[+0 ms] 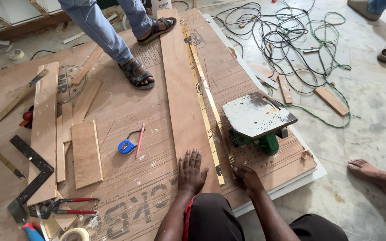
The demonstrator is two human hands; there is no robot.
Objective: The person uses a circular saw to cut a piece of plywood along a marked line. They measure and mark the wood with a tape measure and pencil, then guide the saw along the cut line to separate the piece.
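Note:
My left hand (191, 172) lies flat, fingers spread, on the near end of a long plywood plank (179, 89) that runs away from me over a large plywood sheet (126, 111). My right hand (246, 176) is curled with its fingertips on the sheet beside the near end of a thin yellowish strip (204, 96) lying along the plank's right edge. A green circular saw (258, 120), turned over with its worn metal base plate up, rests just beyond my right hand.
Another person's sandalled feet (137, 73) stand on the sheet's far end. A blue tape measure (126, 146), red pencil (139, 140), wood offcuts (86, 154), square (34, 167) and pliers (65, 206) lie left. Tangled cables (287, 40) cover the floor right; someone's bare foot (367, 172) is near.

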